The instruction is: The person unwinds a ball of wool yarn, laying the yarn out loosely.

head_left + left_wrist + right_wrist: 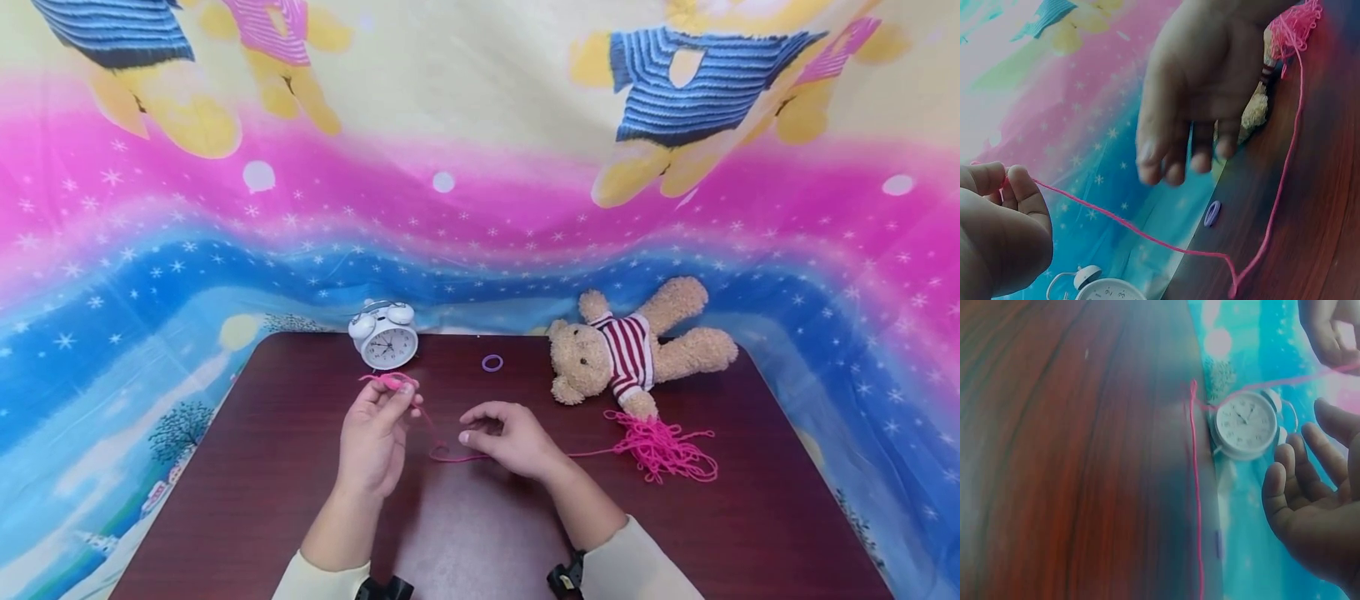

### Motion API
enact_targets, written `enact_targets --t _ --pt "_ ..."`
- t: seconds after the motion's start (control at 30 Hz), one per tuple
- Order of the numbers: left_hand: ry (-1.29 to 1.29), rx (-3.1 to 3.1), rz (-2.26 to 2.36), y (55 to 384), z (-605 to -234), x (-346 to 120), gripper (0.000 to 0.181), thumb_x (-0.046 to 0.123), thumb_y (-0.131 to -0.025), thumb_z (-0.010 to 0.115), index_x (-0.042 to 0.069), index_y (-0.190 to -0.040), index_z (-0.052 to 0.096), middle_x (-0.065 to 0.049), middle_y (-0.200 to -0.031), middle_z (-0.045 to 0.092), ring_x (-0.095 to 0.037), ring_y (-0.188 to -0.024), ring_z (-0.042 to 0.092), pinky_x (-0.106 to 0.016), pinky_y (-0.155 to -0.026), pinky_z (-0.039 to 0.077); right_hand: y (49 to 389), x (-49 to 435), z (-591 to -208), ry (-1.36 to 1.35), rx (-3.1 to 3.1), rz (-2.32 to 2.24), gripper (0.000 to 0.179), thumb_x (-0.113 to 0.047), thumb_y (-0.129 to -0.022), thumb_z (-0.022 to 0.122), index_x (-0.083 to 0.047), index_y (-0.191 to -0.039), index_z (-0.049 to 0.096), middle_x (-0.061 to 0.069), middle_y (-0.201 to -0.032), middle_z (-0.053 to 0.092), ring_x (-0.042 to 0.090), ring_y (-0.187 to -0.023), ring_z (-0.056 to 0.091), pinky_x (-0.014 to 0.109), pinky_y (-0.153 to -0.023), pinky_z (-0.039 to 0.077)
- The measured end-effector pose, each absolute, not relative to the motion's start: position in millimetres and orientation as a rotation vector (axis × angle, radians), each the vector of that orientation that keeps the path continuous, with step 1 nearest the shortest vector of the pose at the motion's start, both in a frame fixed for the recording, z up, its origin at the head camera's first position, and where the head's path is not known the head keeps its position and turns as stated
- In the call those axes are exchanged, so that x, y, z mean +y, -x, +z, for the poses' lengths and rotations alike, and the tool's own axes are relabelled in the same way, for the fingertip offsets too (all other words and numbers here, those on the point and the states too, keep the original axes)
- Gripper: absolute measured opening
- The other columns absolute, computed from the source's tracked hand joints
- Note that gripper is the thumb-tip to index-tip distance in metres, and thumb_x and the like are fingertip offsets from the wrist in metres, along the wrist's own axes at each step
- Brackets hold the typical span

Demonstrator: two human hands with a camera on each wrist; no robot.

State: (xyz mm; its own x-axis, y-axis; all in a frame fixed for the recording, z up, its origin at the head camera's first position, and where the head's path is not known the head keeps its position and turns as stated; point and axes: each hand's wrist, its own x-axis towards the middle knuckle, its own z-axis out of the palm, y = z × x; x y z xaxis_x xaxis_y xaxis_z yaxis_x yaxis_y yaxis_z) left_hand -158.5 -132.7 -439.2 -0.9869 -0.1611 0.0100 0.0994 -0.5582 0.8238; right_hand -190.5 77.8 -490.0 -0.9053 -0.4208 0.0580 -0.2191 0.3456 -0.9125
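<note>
Between thumb and fingers, my left hand point(375, 442) pinches the end part of a pink string point(465, 459), holding it above the table in front of the clock. From there the string drops to the tabletop, makes a small bend and runs right, passing behind my right hand point(517, 437) in the head view, to a tangled pink heap point(671, 450). In the right wrist view the right hand point(1316, 494) has its fingers apart and loosely bent, with nothing held. A stretch of string point(1122, 222) hangs from the left fingers point(1029, 194) in the left wrist view.
A white twin-bell alarm clock point(388, 340) stands at the back left of the dark wooden table point(247, 500). A purple ring-shaped band point(492, 363) lies at the back middle. To the right, a teddy bear point(630, 354) in a striped shirt lies beside the heap. Printed cloth point(480, 208) hangs behind.
</note>
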Motion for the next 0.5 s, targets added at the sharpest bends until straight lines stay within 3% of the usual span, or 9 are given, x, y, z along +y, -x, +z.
enact_targets --t 0.23,0.5 --pt "-0.082 -1.399 -2.679 156 -440 -125 0.011 -0.001 -0.101 0.064 0.009 -0.102 0.058 -0.006 -0.102 0.065 -0.015 -0.085 0.064 -0.021 -0.075 0.056 189 57 -487 0.616 2.325 -1.691 0.024 -0.020 -0.090 0.081 -0.009 -0.111 0.077 0.000 -0.090 0.075 0.013 -0.079 0.072 0.027 -0.067 0.059" --pt "-0.092 -1.383 -2.683 153 -439 -125 0.012 -0.001 -0.100 0.063 0.009 -0.101 0.058 -0.006 -0.101 0.065 -0.015 -0.085 0.064 -0.021 -0.074 0.056 189 51 -482 0.684 2.428 -1.629 0.007 -0.020 -0.092 0.079 -0.018 -0.099 0.080 -0.011 -0.094 0.072 0.008 -0.082 0.069 0.027 -0.072 0.057"
